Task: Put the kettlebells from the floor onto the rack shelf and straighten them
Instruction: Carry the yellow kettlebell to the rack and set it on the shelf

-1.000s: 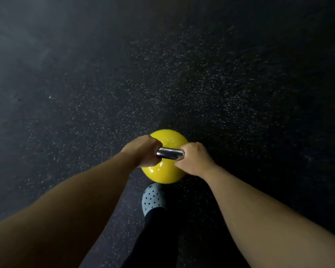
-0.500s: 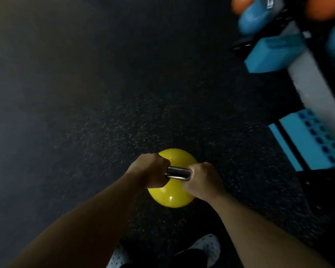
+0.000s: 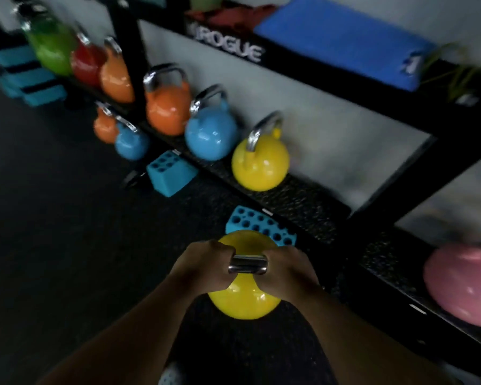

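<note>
A yellow kettlebell [image 3: 243,304] with a steel handle hangs above the dark floor, low in the middle of the view. My left hand [image 3: 203,266] and my right hand [image 3: 285,269] both grip its handle, one at each end. Ahead runs the black rack shelf [image 3: 303,201]. On it stand another yellow kettlebell [image 3: 258,165], a blue one [image 3: 210,136] and an orange one [image 3: 165,109]. A pink kettlebell [image 3: 464,287] sits on the shelf to the right. The carried kettlebell is just short of the shelf's front edge.
Further left are green [image 3: 49,48], red [image 3: 85,65] and orange [image 3: 114,79] kettlebells, with small orange and blue ones [image 3: 129,144] lower down. Teal foam blocks [image 3: 170,173] lie on the floor under the shelf. A blue pad [image 3: 342,37] lies on the upper shelf.
The view has swung up from the bare floor to the rack. The yellow kettlebell, still held in both hands, has been carried toward the shelf.
</note>
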The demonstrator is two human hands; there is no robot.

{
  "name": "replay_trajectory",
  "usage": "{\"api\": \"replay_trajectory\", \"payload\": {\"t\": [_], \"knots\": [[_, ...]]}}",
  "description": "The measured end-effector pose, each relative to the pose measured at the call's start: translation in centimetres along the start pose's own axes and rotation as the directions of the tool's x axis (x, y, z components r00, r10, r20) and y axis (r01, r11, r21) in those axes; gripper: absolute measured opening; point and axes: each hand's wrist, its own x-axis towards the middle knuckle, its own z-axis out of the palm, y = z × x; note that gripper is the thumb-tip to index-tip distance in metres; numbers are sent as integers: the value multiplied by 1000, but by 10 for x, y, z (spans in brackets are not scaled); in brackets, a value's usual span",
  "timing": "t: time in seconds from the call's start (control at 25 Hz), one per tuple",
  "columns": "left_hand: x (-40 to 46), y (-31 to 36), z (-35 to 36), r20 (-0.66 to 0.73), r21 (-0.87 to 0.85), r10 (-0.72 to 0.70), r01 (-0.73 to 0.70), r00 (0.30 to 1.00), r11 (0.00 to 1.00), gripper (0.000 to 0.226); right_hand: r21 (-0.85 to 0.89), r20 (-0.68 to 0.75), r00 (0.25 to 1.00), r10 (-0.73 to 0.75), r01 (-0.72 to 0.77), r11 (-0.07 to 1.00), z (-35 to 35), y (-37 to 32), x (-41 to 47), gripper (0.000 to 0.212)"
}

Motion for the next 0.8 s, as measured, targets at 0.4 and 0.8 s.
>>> {"api": "replay_trajectory", "payload": {"t": [0.4,0.8], "knots": [[226,47,-39,-144,58,335,-330,931,942,19,-34,-274,913,303,-324,946,-82,114,97,21],[333,83,-24,-166,64,377,-372,911,926,24,234,-423,767,483,-423,876,-76,179,145,12]]}}
